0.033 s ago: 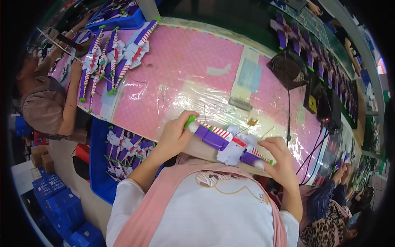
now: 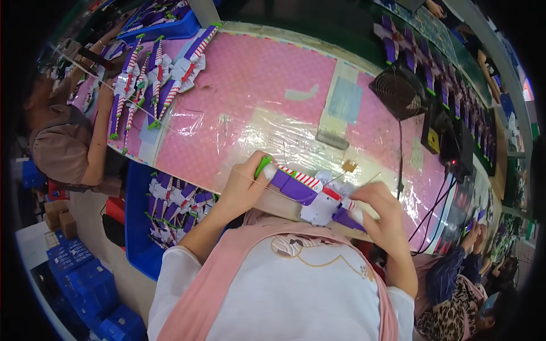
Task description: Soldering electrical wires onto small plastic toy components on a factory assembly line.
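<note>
Close in front of my body, at the table's near edge, I hold a purple and white figure [image 2: 296, 190] with red-striped limbs, green ends and a small red band in its white middle. My left hand [image 2: 243, 186] is closed round its left end, beside a green tip and a white tuft. At the other end my right hand [image 2: 382, 211] pinches a short striped limb, its fingers bent over it. The limb's tip is hidden by those fingers. A thin thread or wire crosses near my left fingers; where it ends I cannot make out.
Similar figures [image 2: 156, 77] lie on the pink table [image 2: 256, 74] at far left, others in a blue bin [image 2: 136, 250] below. A black fan [image 2: 398, 94] and cables stand at right. Co-workers sit at left [image 2: 68, 142] and lower right [image 2: 455, 307].
My right hand has drawn inward and upward along the figure, folding the short striped limb back toward the white middle. The left hand keeps its hold, its green tip tilted more upright.
</note>
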A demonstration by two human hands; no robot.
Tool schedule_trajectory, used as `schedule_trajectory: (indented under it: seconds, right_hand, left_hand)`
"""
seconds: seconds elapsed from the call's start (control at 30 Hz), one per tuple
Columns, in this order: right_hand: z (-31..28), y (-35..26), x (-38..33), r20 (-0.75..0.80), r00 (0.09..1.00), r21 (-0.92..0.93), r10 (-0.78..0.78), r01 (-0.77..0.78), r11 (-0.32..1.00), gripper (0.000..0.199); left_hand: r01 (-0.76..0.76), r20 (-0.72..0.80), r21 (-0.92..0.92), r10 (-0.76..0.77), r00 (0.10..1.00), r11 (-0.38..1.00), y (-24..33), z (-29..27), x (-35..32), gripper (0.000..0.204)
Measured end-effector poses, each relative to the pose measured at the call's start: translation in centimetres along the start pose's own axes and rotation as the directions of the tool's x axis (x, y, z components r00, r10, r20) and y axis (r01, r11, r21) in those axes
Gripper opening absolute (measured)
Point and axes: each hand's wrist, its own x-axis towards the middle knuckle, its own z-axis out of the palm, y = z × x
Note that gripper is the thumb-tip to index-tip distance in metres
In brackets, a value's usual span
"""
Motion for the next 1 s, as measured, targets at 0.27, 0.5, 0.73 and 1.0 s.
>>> schedule_trajectory:
  seconds: [0.27,0.5,0.73,1.0]
  right_hand:
    - [4.5,0.5,5.4,0.044,0.994,0.060,-0.096,0.093,0.994,0.012]
    - [7.2,2.0,11.3,0.614,0.788,0.154,0.047,-0.178,0.972,0.014]
    - [4.9,0.9,11.2,0.639,0.763,0.243,0.099,-0.323,0.915,0.022]
    - [5.2,0.9,13.1,0.768,0.639,0.136,0.031,-0.211,0.968,0.024]
  left_hand:
    - [0.236,-0.088,-0.389,-0.291,0.953,0.890,-0.9,1.9,-3.6,0.017]
    - [0.037,-0.083,-0.153,-0.050,0.995,0.988,2.6,1.4,-4.0,0.014]
    - [-0.105,0.028,0.017,0.104,0.994,0.994,4.2,-0.4,-3.2,0.011]
    - [-0.194,-0.009,0.072,0.195,0.981,0.978,4.5,-0.8,-2.7,0.015]
